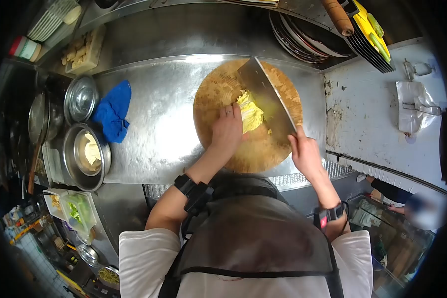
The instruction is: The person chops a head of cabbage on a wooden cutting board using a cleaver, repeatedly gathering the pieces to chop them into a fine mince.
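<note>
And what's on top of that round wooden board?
On the board, the left hand holds yellow leaves; the right hand holds a cleaver. The wood beneath the leaves and behind the blade is hidden.

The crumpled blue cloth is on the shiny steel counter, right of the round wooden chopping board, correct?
Not quite: the head view shows the crumpled blue cloth on the shiny steel counter, but left of the round wooden chopping board.
</note>
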`<state>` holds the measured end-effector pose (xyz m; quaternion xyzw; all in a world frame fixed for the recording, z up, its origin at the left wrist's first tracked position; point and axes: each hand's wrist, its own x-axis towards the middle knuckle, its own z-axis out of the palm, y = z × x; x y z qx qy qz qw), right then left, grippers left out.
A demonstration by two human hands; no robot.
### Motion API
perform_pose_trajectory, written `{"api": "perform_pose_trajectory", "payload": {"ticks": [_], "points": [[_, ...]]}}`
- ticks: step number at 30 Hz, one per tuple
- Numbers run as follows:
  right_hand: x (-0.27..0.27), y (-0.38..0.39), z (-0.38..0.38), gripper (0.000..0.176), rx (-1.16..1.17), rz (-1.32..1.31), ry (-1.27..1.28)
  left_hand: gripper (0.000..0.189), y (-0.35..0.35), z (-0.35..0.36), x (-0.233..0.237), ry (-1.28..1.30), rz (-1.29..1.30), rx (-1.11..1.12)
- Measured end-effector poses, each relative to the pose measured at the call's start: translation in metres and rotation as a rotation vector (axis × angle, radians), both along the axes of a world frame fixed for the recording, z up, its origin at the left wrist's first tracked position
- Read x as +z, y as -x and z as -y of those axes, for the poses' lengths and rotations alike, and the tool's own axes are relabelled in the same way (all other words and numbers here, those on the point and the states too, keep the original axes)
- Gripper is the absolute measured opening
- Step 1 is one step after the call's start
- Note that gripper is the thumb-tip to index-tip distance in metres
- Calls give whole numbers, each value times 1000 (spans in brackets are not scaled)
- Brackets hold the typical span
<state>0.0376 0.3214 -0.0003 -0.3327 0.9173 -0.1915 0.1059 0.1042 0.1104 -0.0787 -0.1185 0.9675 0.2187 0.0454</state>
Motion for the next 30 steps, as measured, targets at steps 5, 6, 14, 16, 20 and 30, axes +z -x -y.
{"api": "perform_pose_trajectory", "payload": {"ticks": [5, 6, 14, 16, 20, 30], "points": [[26, -13, -7, 18, 21, 29, -166, 89, 2, 0, -3, 5, -2, 2], [19, -13, -7, 18, 39, 22, -183, 89, 2, -1, -2, 1, -1, 0], [-55, 6, 21, 19, 46, -54, -50, 97, 1, 3, 2, -18, 20, -22], [-51, 7, 12, 19, 27, -16, -17, 102, -3, 5, 12, -21, 43, -32], [-5, -3, 3, 17, 20, -1, 6, 115, -14, 10, 13, 43, -105, -11], [-9, -12, 17, 21, 24, 79, -126, 91, -3, -1, -5, -37, -20, 19]]}}
